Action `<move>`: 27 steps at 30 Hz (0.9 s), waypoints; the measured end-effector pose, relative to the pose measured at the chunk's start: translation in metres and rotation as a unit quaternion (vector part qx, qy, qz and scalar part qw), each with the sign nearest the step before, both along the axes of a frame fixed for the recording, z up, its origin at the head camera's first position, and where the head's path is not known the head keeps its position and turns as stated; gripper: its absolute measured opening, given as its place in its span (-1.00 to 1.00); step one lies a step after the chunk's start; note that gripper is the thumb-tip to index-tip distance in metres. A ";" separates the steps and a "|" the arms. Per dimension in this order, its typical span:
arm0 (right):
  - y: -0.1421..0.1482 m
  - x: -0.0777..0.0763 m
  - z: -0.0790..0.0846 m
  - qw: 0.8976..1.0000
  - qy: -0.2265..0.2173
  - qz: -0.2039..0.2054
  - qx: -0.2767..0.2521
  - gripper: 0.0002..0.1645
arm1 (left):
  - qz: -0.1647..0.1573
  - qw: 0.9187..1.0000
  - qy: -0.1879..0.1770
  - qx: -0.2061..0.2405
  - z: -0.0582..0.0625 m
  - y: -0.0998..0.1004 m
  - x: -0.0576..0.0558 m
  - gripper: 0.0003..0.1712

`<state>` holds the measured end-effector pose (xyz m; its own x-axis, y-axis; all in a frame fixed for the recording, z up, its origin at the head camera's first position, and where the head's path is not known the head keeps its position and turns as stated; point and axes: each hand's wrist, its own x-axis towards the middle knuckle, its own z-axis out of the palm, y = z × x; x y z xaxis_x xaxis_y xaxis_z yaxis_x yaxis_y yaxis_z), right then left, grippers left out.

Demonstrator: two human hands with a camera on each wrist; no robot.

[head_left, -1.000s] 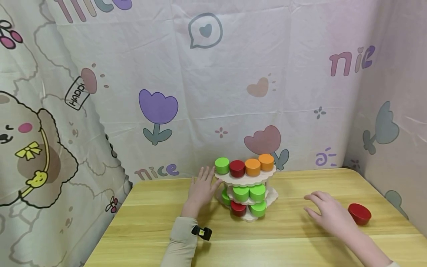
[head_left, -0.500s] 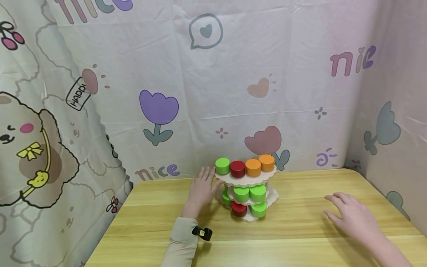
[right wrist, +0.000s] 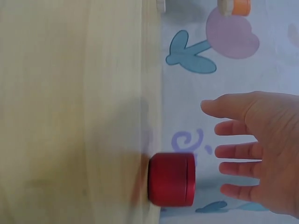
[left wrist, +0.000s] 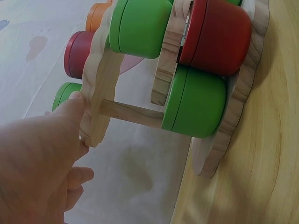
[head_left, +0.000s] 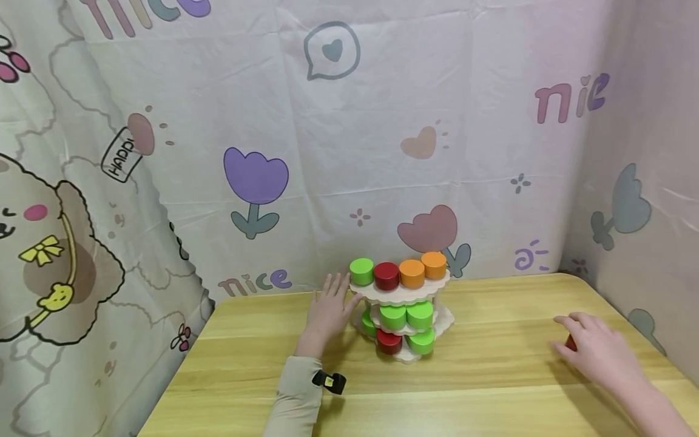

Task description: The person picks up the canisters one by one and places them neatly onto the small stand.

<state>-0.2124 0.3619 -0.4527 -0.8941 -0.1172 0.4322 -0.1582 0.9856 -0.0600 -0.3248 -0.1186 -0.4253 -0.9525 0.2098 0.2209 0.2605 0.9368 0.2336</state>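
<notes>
A three-tier wooden stand (head_left: 404, 296) with scalloped tiers carries green, red and orange cup-shaped blocks. On its top tier sit a green block (head_left: 361, 271), a red block (head_left: 386, 276) and two orange blocks (head_left: 412, 274). My left hand (head_left: 327, 315) holds the left edge of that tier, thumb in front and fingers behind. Over at the right of the table, my right hand (head_left: 597, 349) is over a single red block (right wrist: 171, 179), its fingers spread apart and not closed round it. In the head view that hand hides most of this block.
The wooden table (head_left: 464, 394) runs back to a printed cloth (head_left: 338, 152) hanging behind it. More cloth hangs along the left and right sides. A black wrist camera (head_left: 330, 381) is strapped over the left sleeve.
My right hand has moved rightward from beside the stand to the lone red block. The left hand and the stand stay where they were.
</notes>
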 end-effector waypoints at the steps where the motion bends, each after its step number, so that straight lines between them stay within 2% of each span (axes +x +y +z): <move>1: 0.002 -0.001 0.000 1.000 -0.007 -0.005 -0.001 -0.40 | 0.000 1.000 -0.001 0.000 0.000 0.000 0.000 -0.13; 13: 0.030 -0.004 -0.009 0.996 -0.082 -0.039 -0.019 -0.29 | 0.002 1.000 -0.006 0.000 0.001 0.000 0.002 -0.13; 27: 0.040 -0.003 -0.011 0.992 -0.110 -0.058 -0.015 -0.29 | 0.001 1.000 -0.005 -0.004 0.001 -0.001 0.001 -0.13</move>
<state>-0.2154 0.4015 -0.4633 -0.9737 0.0017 0.2277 -0.0241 0.9936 -0.1106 -0.3238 -0.1193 -0.4247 -0.9549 0.2106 0.2092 0.2571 0.9391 0.2281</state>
